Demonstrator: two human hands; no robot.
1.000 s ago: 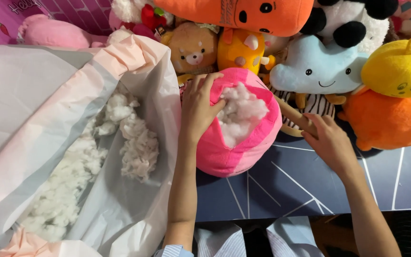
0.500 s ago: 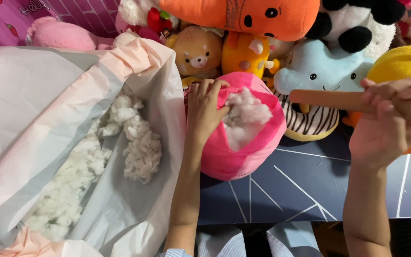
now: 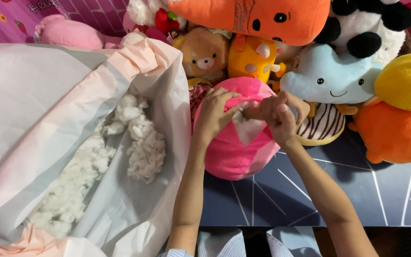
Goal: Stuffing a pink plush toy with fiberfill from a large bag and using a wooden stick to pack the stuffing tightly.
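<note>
The pink plush (image 3: 236,152) sits on the dark table (image 3: 381,200) near the middle, its open seam facing up with white stuffing (image 3: 249,128) showing in the gap. My left hand (image 3: 215,114) lies over its far left side, its grip closed on the pink fabric at the edge of the opening. My right hand (image 3: 279,112) is just right of it, fist closed on a wooden stick (image 3: 252,113) whose tip points into the stuffing; the two hands almost touch.

To the left, touching the plush, a big plastic bag (image 3: 48,95) gapes open with loose white filling (image 3: 96,171) inside. Beyond the plush stand a brown bear (image 3: 204,59), a yellow toy (image 3: 253,59), a pale blue smiling plush (image 3: 331,76) and a long orange plush (image 3: 262,19). A striped doughnut cushion (image 3: 324,126) lies just right of my right hand, with a round orange toy (image 3: 396,135) farther right.
</note>
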